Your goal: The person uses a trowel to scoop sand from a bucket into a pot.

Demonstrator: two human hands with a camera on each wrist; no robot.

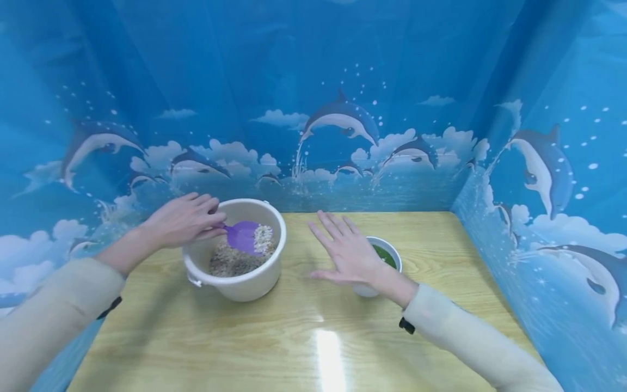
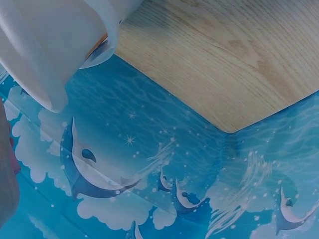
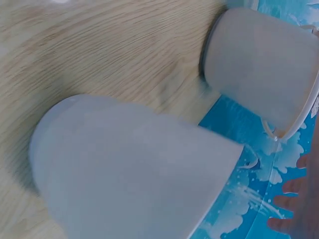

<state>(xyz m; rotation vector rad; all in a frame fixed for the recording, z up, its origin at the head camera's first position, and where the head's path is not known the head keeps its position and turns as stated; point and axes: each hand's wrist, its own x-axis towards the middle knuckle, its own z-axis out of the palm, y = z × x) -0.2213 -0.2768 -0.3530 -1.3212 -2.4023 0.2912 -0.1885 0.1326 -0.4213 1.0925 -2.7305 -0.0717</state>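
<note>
My left hand (image 1: 188, 220) grips the handle of a purple scoop (image 1: 241, 236) above a white bucket (image 1: 254, 286). White grains (image 1: 263, 238) lie on the scoop's front end. Below it, a bed of brownish grains (image 1: 235, 261) covers the bucket's bottom. My right hand (image 1: 350, 253), fingers straight and spread, hovers beside a smaller white container (image 1: 398, 255) and hides part of it. Something green (image 1: 384, 256) shows inside that container. The right wrist view has the small container (image 3: 129, 164) up close, with the bucket (image 3: 264, 64) behind and right-hand fingers (image 3: 289, 201) at the edge.
Both containers stand on a light wooden table (image 1: 274, 337), the bucket to the left and the small container to the right. A blue curtain (image 1: 274, 65) printed with dolphins closes off the back and sides.
</note>
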